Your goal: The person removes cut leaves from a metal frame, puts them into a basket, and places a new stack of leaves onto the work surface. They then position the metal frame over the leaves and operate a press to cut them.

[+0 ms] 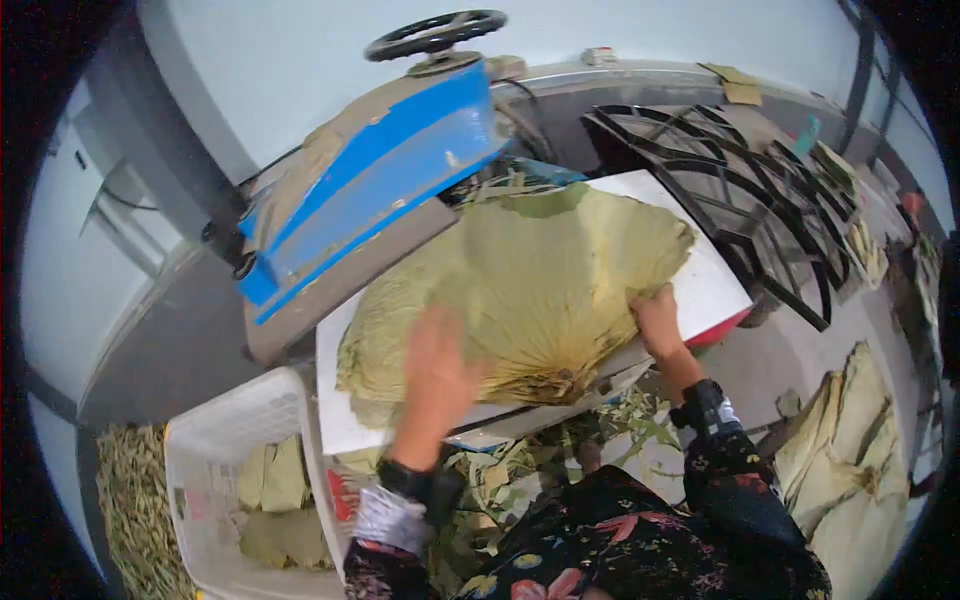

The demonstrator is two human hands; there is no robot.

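Note:
A fan-shaped stack of dried, yellow-green lotus leaves lies on a white board, its gathered brown ends toward me. My left hand is over the near left part of the leaves. Motion blurs it, but its fingers look stretched out flat, with nothing visible in them. At the right edge of the stack, my right hand is closed on the leaf margin. The underside of its grip is hidden.
A blue machine with a black handwheel stands beyond the board. Left is a white crate holding folded leaves. Black metal frames lie at right, near large dried leaves. Leaf scraps cover the floor at left.

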